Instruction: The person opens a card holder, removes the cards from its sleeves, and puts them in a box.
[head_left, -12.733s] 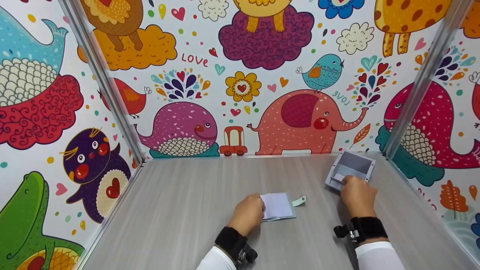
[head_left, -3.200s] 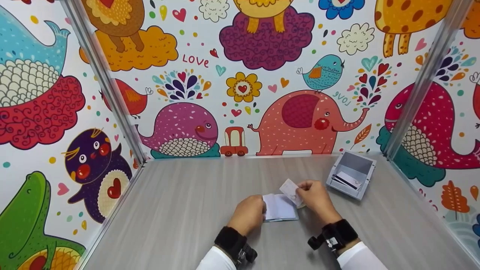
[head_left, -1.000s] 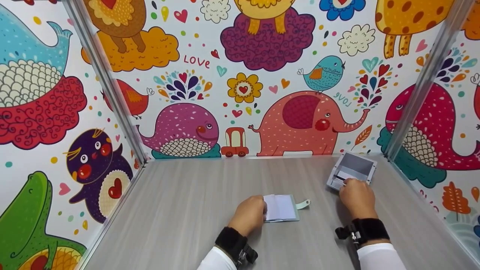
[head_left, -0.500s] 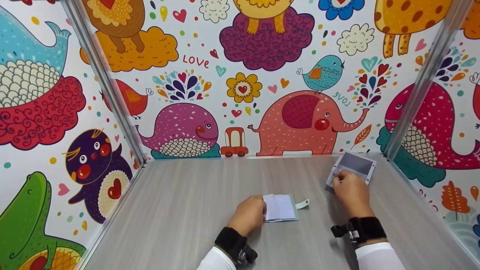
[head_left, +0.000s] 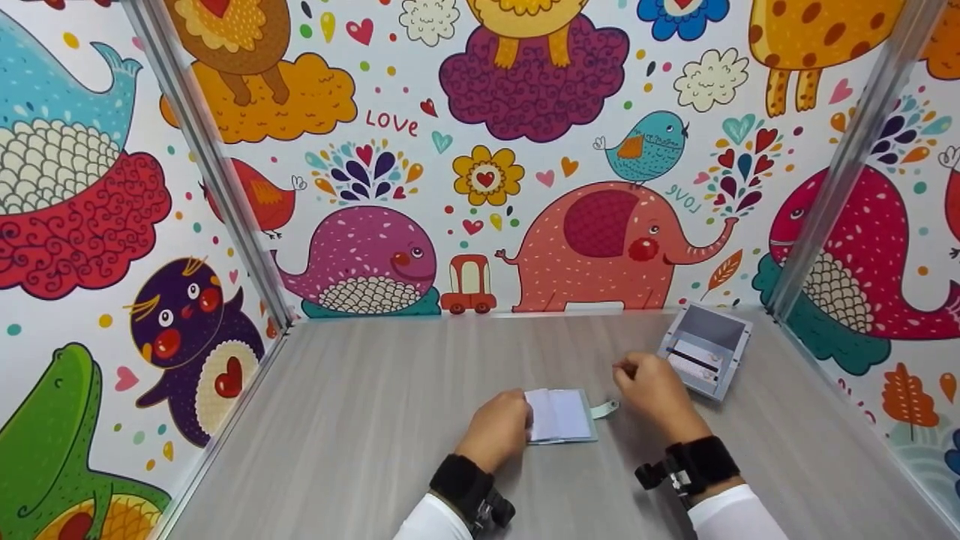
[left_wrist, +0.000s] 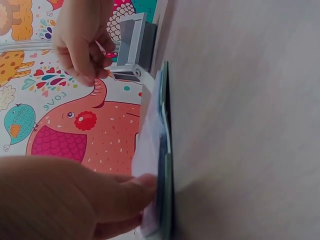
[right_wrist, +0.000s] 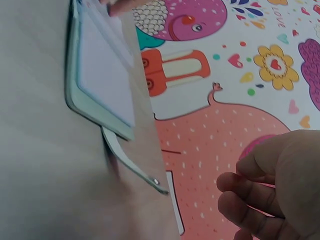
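Open mint-green booklet [head_left: 571,416] flat on the wood-grained surface [head_left: 375,390], snap strap [head_left: 603,409] stretched from its right edge. Clamped at its left edge in the fingers [left_wrist: 142,187] of the left hand [head_left: 495,424]. Just beside the strap, right hand [head_left: 652,386] raised, fingers loosely curled, tips close together. Farther right, grey box [head_left: 709,328] with black-striped cards [head_left: 701,354] inside, before a cartoon-printed wall [head_left: 517,217].
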